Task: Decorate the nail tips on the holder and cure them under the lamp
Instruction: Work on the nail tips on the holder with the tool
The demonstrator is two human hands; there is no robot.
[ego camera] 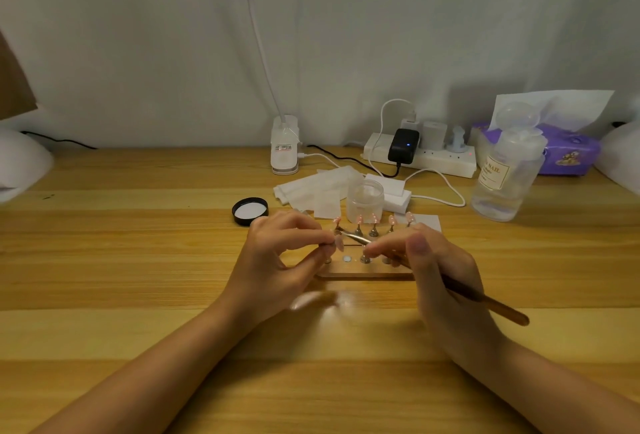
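holder [367,273] front row hidden behind hands [277,260]

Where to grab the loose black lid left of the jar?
Take the black lid by its rim, hand coming from above with fingers on opposite edges. It lies flat, liner side up, on the table, with bare wood all round, so a low pinch across its width looks easiest.

Power strip [420,156] with black adapter [403,145] by wall; purple tissue box [568,153] right.

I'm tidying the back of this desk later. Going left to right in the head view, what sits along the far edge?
Clip-on lamp base → power strip with its black adapter → clear pump bottle → purple tissue pack.
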